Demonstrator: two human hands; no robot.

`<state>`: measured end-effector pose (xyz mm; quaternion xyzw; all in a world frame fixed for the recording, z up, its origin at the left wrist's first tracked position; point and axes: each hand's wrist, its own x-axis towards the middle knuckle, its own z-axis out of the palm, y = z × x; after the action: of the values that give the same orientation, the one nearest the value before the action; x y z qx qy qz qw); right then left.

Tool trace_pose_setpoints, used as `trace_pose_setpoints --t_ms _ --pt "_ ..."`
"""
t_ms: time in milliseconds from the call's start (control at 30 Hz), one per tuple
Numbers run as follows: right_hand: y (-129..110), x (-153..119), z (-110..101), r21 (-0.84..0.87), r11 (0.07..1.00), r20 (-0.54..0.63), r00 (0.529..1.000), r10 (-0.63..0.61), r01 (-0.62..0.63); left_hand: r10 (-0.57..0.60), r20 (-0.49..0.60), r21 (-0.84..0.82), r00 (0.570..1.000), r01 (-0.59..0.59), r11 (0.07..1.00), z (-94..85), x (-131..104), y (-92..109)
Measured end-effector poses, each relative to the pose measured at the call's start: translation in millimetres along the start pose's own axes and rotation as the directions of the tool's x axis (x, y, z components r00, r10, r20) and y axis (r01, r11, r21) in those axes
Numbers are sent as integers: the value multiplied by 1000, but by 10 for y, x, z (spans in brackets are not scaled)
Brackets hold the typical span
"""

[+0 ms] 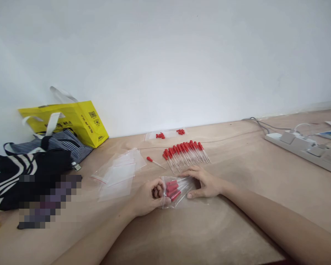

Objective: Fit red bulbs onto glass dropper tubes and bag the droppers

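My left hand [152,197] pinches one edge of a clear plastic bag [179,200], thumb below and fingers curled behind it. Inside the bag lie several droppers [172,187], their red bulbs towards my left hand and their clear stems towards the right. My right hand [204,182] spans the bag's other end, thumb on the near side and fingers on the far side. Just beyond my hands is a slanted row of droppers with red bulbs [183,149]. One single dropper [154,162] lies left of that row.
Flat clear bags [118,176] overlap on the wooden table left of the droppers. Near the wall, another clear bag [169,135] has small red bulbs on it. A yellow bag [88,125] and dark striped cloth items [30,165] stand left; a power strip [303,151] lies right.
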<state>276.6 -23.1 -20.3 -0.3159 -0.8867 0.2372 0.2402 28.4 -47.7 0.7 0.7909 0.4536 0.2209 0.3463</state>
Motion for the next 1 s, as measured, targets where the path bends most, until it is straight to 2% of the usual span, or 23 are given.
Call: trace_pose_setpoints --t_ms 267,367,433,500,600,733,867,1000 --pt "-32 17 42 95 990 -49 993 -105 109 27 -202 92 979 -8 996 30 7 -107" --pt "-63 20 81 53 986 -42 987 -154 157 187 -116 226 975 -157 961 -21 -19 -96" --pt "-86 29 116 -3 988 -58 986 -156 156 298 -31 301 954 -276 913 -69 -25 -103" --pt "-109 43 152 -62 990 -97 986 -134 128 342 25 319 939 -332 888 -108 -12 -128" --pt "-136 66 192 -134 988 -192 976 -107 82 342 88 252 936 -353 901 -129 32 -176" --pt "-140 73 200 -171 984 -271 958 -99 53 319 67 185 945 -326 927 -112 53 -180" --pt "-126 62 181 -152 987 -285 953 -98 56 224 80 179 971 -235 955 -139 -58 -125" --pt "-130 63 170 -123 989 -235 966 -111 84 82 142 162 986 -105 981 -258 -282 -80"
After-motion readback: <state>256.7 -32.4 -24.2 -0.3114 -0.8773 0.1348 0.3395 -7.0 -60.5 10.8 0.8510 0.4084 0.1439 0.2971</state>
